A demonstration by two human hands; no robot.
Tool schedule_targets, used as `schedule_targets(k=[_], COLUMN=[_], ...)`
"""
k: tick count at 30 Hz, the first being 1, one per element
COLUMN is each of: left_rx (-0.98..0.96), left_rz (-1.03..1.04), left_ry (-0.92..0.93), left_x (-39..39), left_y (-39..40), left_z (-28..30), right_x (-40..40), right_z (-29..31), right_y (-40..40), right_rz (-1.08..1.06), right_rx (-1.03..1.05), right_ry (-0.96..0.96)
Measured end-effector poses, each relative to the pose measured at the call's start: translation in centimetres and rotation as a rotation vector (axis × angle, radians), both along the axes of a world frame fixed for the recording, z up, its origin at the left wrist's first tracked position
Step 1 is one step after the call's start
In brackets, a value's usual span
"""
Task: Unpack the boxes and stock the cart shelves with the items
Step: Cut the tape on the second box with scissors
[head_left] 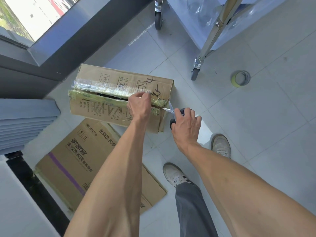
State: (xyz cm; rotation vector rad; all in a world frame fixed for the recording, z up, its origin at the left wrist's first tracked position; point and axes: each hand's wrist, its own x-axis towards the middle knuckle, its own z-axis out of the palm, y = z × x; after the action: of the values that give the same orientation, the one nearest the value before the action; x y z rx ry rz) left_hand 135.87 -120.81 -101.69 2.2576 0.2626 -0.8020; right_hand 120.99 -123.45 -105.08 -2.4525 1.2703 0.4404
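1. Head view puts the taped cardboard box (119,98) on the tiled floor (256,134) ahead of me, close to the dark window frame (68,45). Its top seam is covered in shiny tape (106,87) and has parted into a dark slit along most of its length.

2. My left hand (139,105) is on top of the box near its right end. The fingers are curled and the fingertips pinch at the tape edge beside the seam, so this hand is grasping tape, not lying flat.

3. My right hand (186,124) sits just off the box's right end, clenched around the dark handles of the scissors (172,113). The blades are spread a little and their tips reach the taped corner of the box, at the end of the seam.

4. Nearer to me, a flattened carton (82,161) with printed lettering and a purple stripe lies on the floor, its far edge running under the box.

5. To the left is a stack of grey-blue sheets (25,122).

6. Beyond the box, top right, I see the cart (220,23): chrome legs, grey castor wheels, and a pale blue shelf with clear plastic on it.

7. A roll of tape (240,78) lies flat on the tiles just right of the nearest castor.

8. My two pale sneakers (220,146) stand on the tiles below the right hand.
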Motion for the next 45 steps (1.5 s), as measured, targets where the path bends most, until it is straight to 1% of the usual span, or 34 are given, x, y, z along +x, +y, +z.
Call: schedule_targets(k=[4,6,10,14,17,19,22,24,27,29,32,36,39,41,45], left_rx=[-0.039,-0.059,-0.069,-0.098,-0.141,-0.166,-0.207,-0.214,-0.184,-0.17,-0.187,-0.235,-0.279,-0.262,-0.241], left_rz=[0.006,0.001,0.01,0.053,0.099,0.13,0.129,0.084,0.042,0.077,0.156,0.179,0.142,0.138,0.094], left_ry=[-0.012,-0.012,-0.015,-0.015,0.006,0.028,0.019,0.012,0.024,0.041,0.079,0.141,0.113,0.072,-0.026], left_x=[0.2,0.2,-0.1,-0.3,0.0,0.2,0.2,0.2,-0.4,-0.7,-0.4,0.1,0.4,0.4,0.1], left_y=[-0.2,-0.3,-0.4,-0.5,0.1,0.5,0.7,0.5,0.4,0.5,0.5,0.8,0.7,0.8,1.1], left_z=[0.2,0.1,0.4,0.7,0.3,0.2,-0.5,-0.6,-0.8,-1.0,-1.3,-0.9,-0.3,-0.3,-0.6], right_x=[-0.1,-0.3,-0.4,-0.3,0.5,1.1,1.4,1.2,0.5,0.3,0.1,-0.2,0.6,1.3,1.9], right_z=[0.0,0.0,0.0,0.2,0.4,0.4,0.4,0.5,0.6,0.7,0.7,0.5,0.7,0.9,1.5], right_y=[-0.2,-0.2,0.3,0.2,-0.6,-1.0,-1.2,-1.0,-0.7,-0.6,-0.4,-0.6,-1.1,-1.1,-0.9], right_rz=[-0.042,-0.083,-0.138,-0.016,0.124,0.179,0.131,0.082,0.094,0.098,0.064,0.143,0.169,0.172,0.02], right_rx=[-0.016,0.011,0.03,-0.06,-0.072,-0.07,-0.008,0.038,0.051,0.062,0.033,-0.062,-0.081,-0.038,0.048], right_ry=[-0.043,-0.064,-0.054,-0.007,0.012,0.043,0.085,0.085,0.071,0.056,0.019,0.048,0.029,0.0,-0.057])
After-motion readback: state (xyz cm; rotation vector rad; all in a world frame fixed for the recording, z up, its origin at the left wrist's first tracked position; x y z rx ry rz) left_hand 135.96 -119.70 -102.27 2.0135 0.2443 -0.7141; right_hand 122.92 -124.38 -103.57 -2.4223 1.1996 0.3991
